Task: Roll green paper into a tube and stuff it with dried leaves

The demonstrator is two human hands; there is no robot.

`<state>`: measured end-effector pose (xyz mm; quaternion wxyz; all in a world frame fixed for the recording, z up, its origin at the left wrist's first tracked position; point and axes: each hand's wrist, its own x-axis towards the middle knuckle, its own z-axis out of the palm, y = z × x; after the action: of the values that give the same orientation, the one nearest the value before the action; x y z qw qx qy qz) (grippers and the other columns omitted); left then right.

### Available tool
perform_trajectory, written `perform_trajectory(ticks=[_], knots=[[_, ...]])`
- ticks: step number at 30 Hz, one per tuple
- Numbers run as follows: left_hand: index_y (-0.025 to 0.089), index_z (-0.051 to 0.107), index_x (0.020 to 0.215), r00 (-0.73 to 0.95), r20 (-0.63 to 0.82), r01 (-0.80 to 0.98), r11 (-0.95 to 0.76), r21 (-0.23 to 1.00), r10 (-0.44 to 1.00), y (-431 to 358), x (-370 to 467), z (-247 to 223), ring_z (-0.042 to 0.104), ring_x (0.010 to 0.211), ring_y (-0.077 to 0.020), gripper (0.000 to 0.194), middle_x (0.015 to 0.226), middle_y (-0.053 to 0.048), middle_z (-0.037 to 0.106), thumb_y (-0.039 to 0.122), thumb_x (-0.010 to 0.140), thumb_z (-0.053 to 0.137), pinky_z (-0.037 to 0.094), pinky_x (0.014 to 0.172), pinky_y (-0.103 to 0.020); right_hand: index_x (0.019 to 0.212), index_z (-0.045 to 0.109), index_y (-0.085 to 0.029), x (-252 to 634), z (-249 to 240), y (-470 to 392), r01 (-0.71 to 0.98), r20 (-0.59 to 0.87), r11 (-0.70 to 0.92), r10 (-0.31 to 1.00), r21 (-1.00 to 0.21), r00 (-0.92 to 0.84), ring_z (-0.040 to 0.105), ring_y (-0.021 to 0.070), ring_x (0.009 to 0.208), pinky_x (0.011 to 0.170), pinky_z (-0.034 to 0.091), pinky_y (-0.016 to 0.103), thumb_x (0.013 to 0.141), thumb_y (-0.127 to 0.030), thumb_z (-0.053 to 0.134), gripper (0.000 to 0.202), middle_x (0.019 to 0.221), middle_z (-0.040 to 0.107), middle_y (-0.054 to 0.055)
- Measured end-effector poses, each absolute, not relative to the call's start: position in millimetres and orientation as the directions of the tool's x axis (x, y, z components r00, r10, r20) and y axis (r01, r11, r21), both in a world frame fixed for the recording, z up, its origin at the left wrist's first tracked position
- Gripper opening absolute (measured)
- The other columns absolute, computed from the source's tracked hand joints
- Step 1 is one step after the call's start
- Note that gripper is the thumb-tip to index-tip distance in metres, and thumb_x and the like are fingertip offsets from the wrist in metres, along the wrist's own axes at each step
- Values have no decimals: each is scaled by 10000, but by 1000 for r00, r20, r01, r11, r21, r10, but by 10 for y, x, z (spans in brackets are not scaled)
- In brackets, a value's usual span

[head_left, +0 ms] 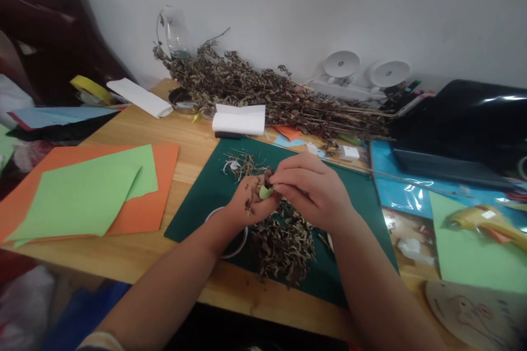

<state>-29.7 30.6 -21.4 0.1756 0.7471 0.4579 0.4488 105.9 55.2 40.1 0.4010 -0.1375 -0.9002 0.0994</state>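
Note:
My left hand (242,200) is curled around a small light-green piece (265,192), which looks like rolled or cupped paper. Brown leaf crumbs cling to its palm and fingers. Just above the green piece, my right hand (315,189) pinches some dried leaves (268,174) between thumb and fingers. Below both hands a heap of dried, crumbled leaves (284,249) lies on a dark green cutting mat (197,203). A pile of thin stalks (247,164) sits on the mat beyond the left hand. My left wrist partly covers a white ring-shaped rim (242,244).
Along the wall lies a big bundle of dried plants (247,79). Folded white paper (239,119) is in front of it. Green sheets (86,192) rest on orange paper (164,175) at left. At right are a yellow glue gun (481,219) and a black laptop-like object (465,126).

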Motion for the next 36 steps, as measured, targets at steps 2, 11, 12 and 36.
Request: perform_trajectory(ticks=[2,11,12,36], knots=[[171,439,549,204,514,524,-537,661,833,320,-292,-239,481,496,-105,149,503,28,499,164,697,432,386,474,-220,893,552,-196,1071,408,540,189,674,930,359,-315,-645,548,127,787,699,451,269,806,-149,485,120,827,613,33],[170,467,573,221,580,554,-590,587,784,323,-291,-214,486,496,-119,178,523,3,516,208,727,386,357,452,-232,754,528,-187,1075,487,543,217,643,930,363,-298,-675,536,115,737,686,431,246,783,-169,538,35,729,606,2],[170,457,558,223,597,551,-605,575,770,323,-292,-208,481,493,-119,194,517,1,508,218,729,380,357,452,-233,748,534,-184,1071,487,549,207,645,935,348,-287,-680,537,117,746,692,429,250,784,-166,537,40,733,602,7],[165,405,548,209,604,481,-618,621,769,333,-300,-246,412,481,-80,149,526,33,441,188,695,391,319,463,-198,745,521,-193,1139,566,510,312,596,916,400,-251,-696,543,117,699,650,442,245,765,-155,548,50,715,609,-6]])
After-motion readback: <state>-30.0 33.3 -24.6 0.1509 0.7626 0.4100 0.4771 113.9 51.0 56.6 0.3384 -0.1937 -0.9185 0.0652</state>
